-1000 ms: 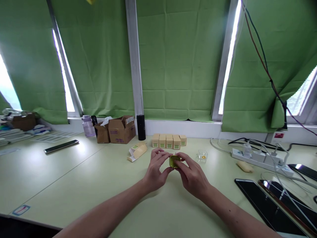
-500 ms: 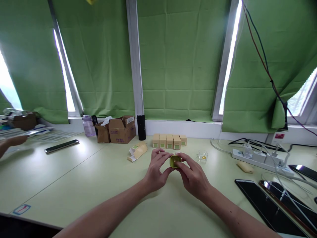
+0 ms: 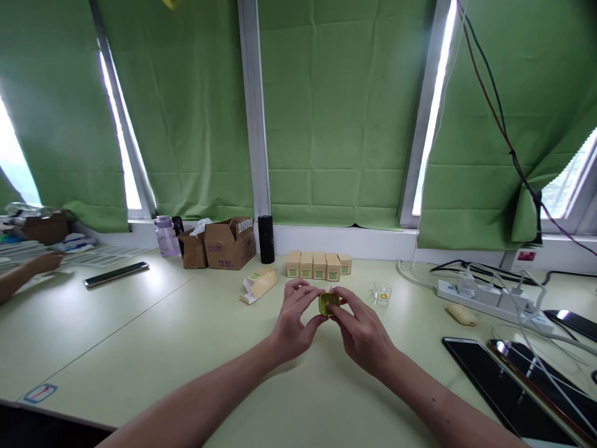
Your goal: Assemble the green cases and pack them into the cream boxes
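Observation:
Held between both hands above the table is a small square yellow-green container (image 3: 329, 303), its hollow side facing me. My left hand (image 3: 296, 318) pinches its left edge between thumb and fingers. My right hand (image 3: 362, 326) grips the right edge, with a finger reaching into the hollow. What lies inside is too small to make out. To the right of the hands stands a small clear cup (image 3: 382, 293) with something yellow at its bottom. Beyond them is a row of several small tan boxes (image 3: 319, 266). On the left, an opened tan box (image 3: 260, 285) lies on its side.
Brown cardboard boxes (image 3: 230, 244), a black bottle (image 3: 266, 239) and a purple bottle (image 3: 166, 236) stand along the back. A power strip (image 3: 494, 302) with cables and a dark tablet (image 3: 499, 386) occupy the right. Another person's hand (image 3: 46, 262) is over papers at far left.
The container has shifted very slightly in my hands, which otherwise keep their place. The other person's hand has moved right, and the sheet it held up is no longer raised.

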Demonstrator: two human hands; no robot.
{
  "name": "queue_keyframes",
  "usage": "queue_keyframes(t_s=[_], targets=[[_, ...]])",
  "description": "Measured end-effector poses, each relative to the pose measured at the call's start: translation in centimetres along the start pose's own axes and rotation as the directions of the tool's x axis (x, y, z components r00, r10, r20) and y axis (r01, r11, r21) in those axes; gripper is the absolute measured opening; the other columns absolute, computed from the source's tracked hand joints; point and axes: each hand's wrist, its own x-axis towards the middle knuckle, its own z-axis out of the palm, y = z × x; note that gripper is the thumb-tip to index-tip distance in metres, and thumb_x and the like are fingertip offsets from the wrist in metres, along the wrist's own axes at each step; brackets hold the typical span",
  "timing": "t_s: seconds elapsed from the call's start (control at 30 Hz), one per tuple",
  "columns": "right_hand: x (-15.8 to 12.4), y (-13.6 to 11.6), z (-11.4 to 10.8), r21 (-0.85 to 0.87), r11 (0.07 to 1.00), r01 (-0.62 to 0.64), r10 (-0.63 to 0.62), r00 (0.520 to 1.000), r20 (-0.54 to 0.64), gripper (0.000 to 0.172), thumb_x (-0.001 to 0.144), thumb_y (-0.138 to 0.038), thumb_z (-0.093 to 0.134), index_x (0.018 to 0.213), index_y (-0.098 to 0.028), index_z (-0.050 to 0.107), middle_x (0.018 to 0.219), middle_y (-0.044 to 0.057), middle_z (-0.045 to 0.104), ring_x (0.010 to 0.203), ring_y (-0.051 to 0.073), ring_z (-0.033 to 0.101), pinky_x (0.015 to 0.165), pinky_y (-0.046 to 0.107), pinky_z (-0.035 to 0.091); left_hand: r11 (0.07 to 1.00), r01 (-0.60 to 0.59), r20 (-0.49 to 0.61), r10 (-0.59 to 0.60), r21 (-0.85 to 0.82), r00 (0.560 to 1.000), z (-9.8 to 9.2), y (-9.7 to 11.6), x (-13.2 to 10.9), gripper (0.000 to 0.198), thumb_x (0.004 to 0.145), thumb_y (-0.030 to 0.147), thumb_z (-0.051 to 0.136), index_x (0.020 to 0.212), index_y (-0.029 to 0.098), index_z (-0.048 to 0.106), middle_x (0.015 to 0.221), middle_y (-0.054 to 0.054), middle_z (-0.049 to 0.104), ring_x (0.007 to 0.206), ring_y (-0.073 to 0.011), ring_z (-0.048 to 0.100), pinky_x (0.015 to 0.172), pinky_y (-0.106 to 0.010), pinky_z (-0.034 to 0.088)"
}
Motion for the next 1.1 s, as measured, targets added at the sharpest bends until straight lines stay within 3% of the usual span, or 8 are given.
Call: queue_keyframes(t_s=[0.33, 0.57, 0.77, 0.9, 1.1], targets=[[0.03, -0.01, 0.08, 0.053, 0.998, -0.029, 0.030, 0.999, -0.024, 0.034, 0.102, -0.008, 0.048, 0.133, -0.020, 0.055, 0.133, 0.019, 0.061, 0.122, 0.030, 0.064, 0.091, 0.045, 0.063, 1.000, 0.013, 0.008, -0.013, -0.003, 1.000, -0.22, 0.27, 0.14, 0.044, 0.090, 0.018, 0.071, 0.133, 0.022, 0.063, 0.114, -0.013, 0.071, 0.116, -0.0326, 0.054, 0.099, -0.054, 0.048], [0.14, -0.04, 0.14, 0.057, 0.998, -0.027, 0.028, 1.000, -0.013, 0.035, 0.100, -0.006, 0.047, 0.131, -0.020, 0.058, 0.132, 0.019, 0.060, 0.112, 0.028, 0.067, 0.087, 0.044, 0.064, 1.000, 0.029, 0.014, -0.029, 0.001, 0.999, -0.07, -0.04, -0.06, 0.042, 0.090, 0.020, 0.072, 0.131, 0.022, 0.064, 0.113, -0.012, 0.071, 0.116, -0.0323, 0.054, 0.100, -0.053, 0.047], [0.06, 0.09, 0.26, 0.210, 0.968, -0.139, 0.149, 0.988, -0.036, 0.031, 0.101, -0.011, 0.048, 0.129, -0.021, 0.058, 0.132, 0.017, 0.061, 0.126, 0.028, 0.063, 0.099, 0.045, 0.061, 1.000, 0.029, 0.062, -0.030, 0.007, 0.998, -0.21, 0.04, -0.06, 0.054, 0.092, 0.019, 0.068, 0.143, 0.021, 0.053, 0.123, -0.014, 0.068, 0.121, -0.0328, 0.050, 0.103, -0.056, 0.045], [0.08, 0.35, 0.48, 0.408, 0.855, -0.320, 0.367, 0.929, -0.040, 0.022, 0.104, -0.024, 0.050, 0.123, -0.023, 0.060, 0.125, 0.014, 0.066, 0.115, 0.026, 0.067, 0.092, 0.043, 0.064, 0.999, 0.046, 0.069, -0.046, -0.003, 0.997, -0.44, 0.17, -0.09, 0.053, 0.095, 0.017, 0.060, 0.146, 0.022, 0.048, 0.127, -0.014, 0.066, 0.120, -0.0321, 0.051, 0.104, -0.057, 0.042], [0.35, 0.30, 0.84, 0.664, 0.522, -0.535, 0.596, 0.786, 0.164, 0.031, 0.105, -0.049, 0.050, 0.104, -0.021, 0.063, 0.103, 0.008, 0.072, 0.087, 0.019, 0.070, 0.079, 0.038, 0.065, 0.999, 0.026, 0.064, -0.028, 0.043, 0.998, -0.42, 0.47, 0.02, 0.049, 0.094, 0.013, 0.057, 0.141, 0.022, 0.049, 0.129, -0.014, 0.065, 0.121, -0.0327, 0.050, 0.105, -0.057, 0.041]])
